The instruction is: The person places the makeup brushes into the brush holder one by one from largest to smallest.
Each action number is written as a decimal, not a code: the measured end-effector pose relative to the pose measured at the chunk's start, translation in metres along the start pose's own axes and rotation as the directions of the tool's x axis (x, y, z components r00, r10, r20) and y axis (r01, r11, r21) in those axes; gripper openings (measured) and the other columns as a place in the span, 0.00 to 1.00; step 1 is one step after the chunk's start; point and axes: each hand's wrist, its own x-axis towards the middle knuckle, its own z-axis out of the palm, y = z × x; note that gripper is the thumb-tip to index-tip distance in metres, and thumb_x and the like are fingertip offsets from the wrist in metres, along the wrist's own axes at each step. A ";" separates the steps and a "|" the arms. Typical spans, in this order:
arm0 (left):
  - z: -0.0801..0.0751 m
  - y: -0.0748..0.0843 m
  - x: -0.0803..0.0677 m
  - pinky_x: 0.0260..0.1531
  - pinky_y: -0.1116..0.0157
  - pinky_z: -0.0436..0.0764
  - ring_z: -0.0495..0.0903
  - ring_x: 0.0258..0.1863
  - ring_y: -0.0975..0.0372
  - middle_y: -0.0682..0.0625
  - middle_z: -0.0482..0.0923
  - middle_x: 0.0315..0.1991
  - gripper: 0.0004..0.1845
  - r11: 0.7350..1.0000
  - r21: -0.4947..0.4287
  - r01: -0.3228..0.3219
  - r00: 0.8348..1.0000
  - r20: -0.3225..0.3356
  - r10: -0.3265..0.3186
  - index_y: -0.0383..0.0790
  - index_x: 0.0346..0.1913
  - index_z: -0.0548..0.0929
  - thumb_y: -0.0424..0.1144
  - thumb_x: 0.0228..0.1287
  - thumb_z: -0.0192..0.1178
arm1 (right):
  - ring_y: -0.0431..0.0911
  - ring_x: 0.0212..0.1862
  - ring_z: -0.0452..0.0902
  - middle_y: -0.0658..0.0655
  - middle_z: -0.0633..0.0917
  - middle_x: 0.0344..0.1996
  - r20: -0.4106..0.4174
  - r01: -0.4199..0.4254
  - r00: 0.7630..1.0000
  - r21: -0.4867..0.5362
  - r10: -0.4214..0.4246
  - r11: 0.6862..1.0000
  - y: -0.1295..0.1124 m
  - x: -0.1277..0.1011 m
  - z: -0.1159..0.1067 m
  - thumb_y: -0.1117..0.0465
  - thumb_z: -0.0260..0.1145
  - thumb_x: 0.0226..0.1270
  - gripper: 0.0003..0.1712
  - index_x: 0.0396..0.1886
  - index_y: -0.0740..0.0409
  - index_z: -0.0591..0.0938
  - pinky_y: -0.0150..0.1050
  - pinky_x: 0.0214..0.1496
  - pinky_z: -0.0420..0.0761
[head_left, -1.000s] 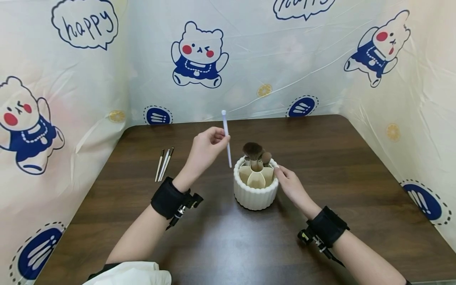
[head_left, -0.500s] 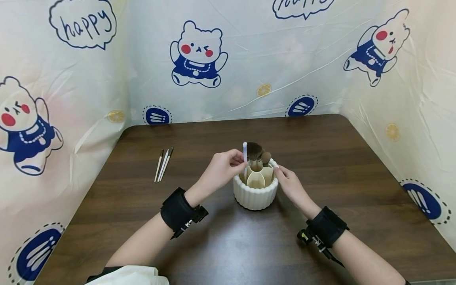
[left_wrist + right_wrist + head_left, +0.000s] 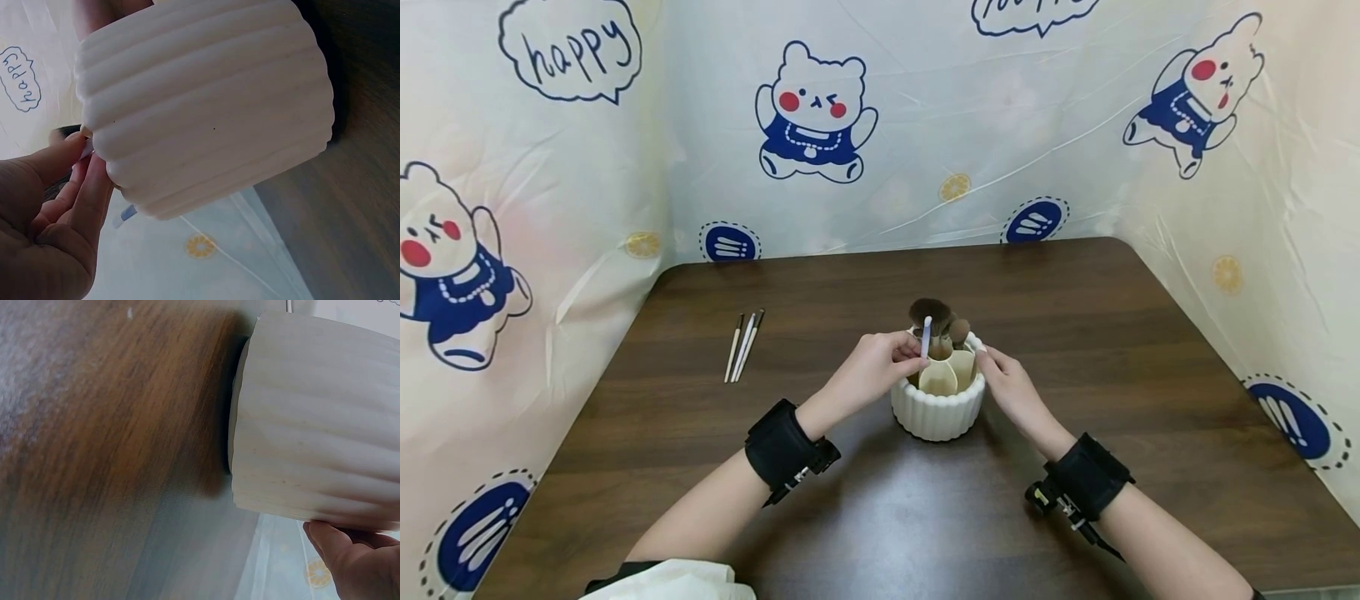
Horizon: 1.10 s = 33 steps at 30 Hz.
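A slim pale-lilac makeup brush (image 3: 927, 333) stands nearly upright between the thumb and fingers of my left hand (image 3: 883, 364). Its lower part is hidden by the hand and the white ribbed brush holder (image 3: 937, 417). In the left wrist view, the left fingertips pinch the brush at the holder's rim. My right hand (image 3: 1011, 387) grips the holder's right side near the top; in the right wrist view, its thumb (image 3: 328, 540) lies against the ribbed wall. Inside the holder are cream dividers (image 3: 940, 379), a large dark fluffy brush (image 3: 928, 312) and a smaller brown one (image 3: 959, 331).
Three thin brushes (image 3: 744, 348) lie side by side on the dark wooden table (image 3: 1037, 292), left of the holder. A printed plastic curtain (image 3: 910, 108) rises behind the table and along both sides. Black bands with cameras wrap both wrists.
My left hand has moved right and down, bringing the lilac brush from the holder's left side to its opening, where it now sits lower. The right hand has stayed on the holder.
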 end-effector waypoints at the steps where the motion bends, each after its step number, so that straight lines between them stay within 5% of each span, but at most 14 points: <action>1: 0.000 0.000 0.000 0.37 0.70 0.81 0.85 0.36 0.62 0.48 0.87 0.35 0.08 1.000 0.005 -0.004 1.000 0.002 0.004 0.37 0.38 0.84 0.39 0.62 0.64 | 0.58 0.72 0.59 0.68 0.66 0.68 0.000 0.002 1.000 0.001 -0.002 1.000 0.000 0.000 0.000 0.51 0.42 0.78 0.31 0.69 0.69 0.63 0.52 0.73 0.60; 17: -0.002 0.004 -0.003 0.26 0.75 0.68 0.68 0.22 0.69 0.55 0.78 0.23 0.10 0.983 0.152 -0.101 0.995 0.018 0.100 0.41 0.30 0.85 0.43 0.65 0.60 | 0.58 0.72 0.59 0.68 0.67 0.68 -0.003 0.012 1.000 -0.004 -0.012 1.000 0.001 0.001 0.000 0.51 0.42 0.78 0.31 0.69 0.68 0.64 0.52 0.73 0.60; 27: -0.008 0.008 0.004 0.22 0.75 0.63 0.63 0.18 0.69 0.51 0.74 0.18 0.13 0.981 0.174 -0.082 0.984 0.170 0.053 0.39 0.28 0.86 0.42 0.66 0.59 | 0.58 0.72 0.59 0.68 0.67 0.68 -0.005 0.001 1.000 -0.014 -0.001 1.000 0.003 0.002 0.001 0.52 0.42 0.78 0.31 0.69 0.69 0.64 0.52 0.73 0.60; 33: -0.006 0.011 0.003 0.23 0.76 0.65 0.64 0.19 0.69 0.56 0.67 0.17 0.14 0.958 0.255 -0.129 0.977 0.200 0.079 0.40 0.25 0.81 0.43 0.67 0.57 | 0.58 0.72 0.60 0.68 0.67 0.68 -0.009 0.008 1.000 -0.015 -0.008 1.000 0.003 0.002 0.000 0.51 0.42 0.78 0.30 0.69 0.68 0.64 0.52 0.73 0.60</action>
